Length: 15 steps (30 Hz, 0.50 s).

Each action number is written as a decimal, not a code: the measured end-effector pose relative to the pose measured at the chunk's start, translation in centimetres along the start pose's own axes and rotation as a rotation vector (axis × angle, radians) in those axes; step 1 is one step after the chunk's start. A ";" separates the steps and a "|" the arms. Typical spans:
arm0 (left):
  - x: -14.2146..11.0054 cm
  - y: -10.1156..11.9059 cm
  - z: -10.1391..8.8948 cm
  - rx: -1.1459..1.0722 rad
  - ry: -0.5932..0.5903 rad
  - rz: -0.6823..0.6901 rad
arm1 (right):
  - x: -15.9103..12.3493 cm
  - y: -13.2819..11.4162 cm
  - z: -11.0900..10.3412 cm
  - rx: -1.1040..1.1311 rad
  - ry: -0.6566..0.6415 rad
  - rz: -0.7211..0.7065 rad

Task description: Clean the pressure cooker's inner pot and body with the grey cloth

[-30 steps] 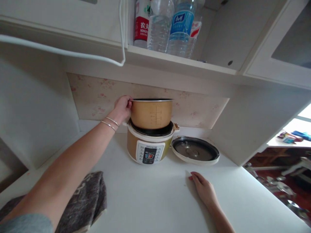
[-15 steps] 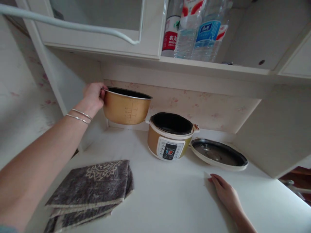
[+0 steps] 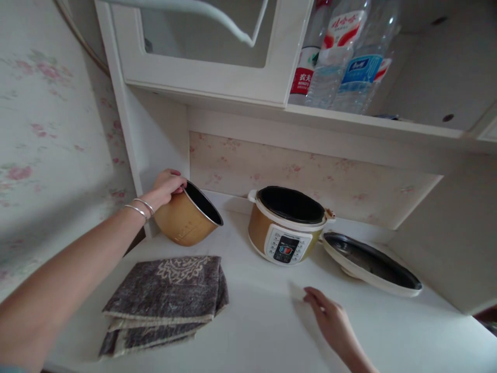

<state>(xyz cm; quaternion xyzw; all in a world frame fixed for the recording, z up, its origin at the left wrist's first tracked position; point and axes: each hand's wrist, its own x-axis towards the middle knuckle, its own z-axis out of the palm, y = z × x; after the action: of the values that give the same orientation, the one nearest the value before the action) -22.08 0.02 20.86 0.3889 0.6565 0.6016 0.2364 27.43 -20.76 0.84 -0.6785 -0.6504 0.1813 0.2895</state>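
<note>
My left hand is closed on the rim of a gold rice cooker inner pot. The pot tilts to the right, its dark inside partly showing, low over the counter's back left. My right hand hovers above the counter with thumb and fingers pinched together; whatever may be between them is too faint to make out. Behind it stands the gold and white rice cooker body, open at the top, control panel facing me. To its right the round lid lies with its dark inner side up, tilted.
A folded dark grey patterned cloth lies on the white counter at front left. Overhead, a cabinet holds several plastic bottles. Side panels bound the niche left and right.
My left hand has lowered the inner pot toward the counter and tipped it to the right. My right hand has shifted left, and the camera view has turned left.
</note>
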 end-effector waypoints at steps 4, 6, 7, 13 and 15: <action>-0.2 -1.7 0.8 -0.065 -0.029 -0.014 | -1.9 -12.8 5.8 0.101 -0.320 -0.544; -0.4 -2.4 1.1 -0.104 -0.049 -0.022 | -2.3 -17.7 8.4 0.091 -0.412 -0.834; -0.4 -2.8 1.3 -0.124 -0.059 -0.028 | -2.3 -19.5 9.7 0.068 -0.427 -0.924; -1.0 -6.1 0.7 -0.210 -0.130 -0.090 | -0.2 -23.5 15.5 -0.158 -0.517 -1.028; -1.2 -7.4 0.0 -0.210 -0.166 -0.116 | 0.2 -23.7 16.5 -0.224 -0.502 -0.989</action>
<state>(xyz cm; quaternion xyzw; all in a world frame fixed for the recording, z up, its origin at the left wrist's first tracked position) -23.05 -0.74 13.47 0.3720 0.5895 0.6179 0.3636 -1.24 -18.26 3.12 -0.2557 -0.9550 0.1096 0.1025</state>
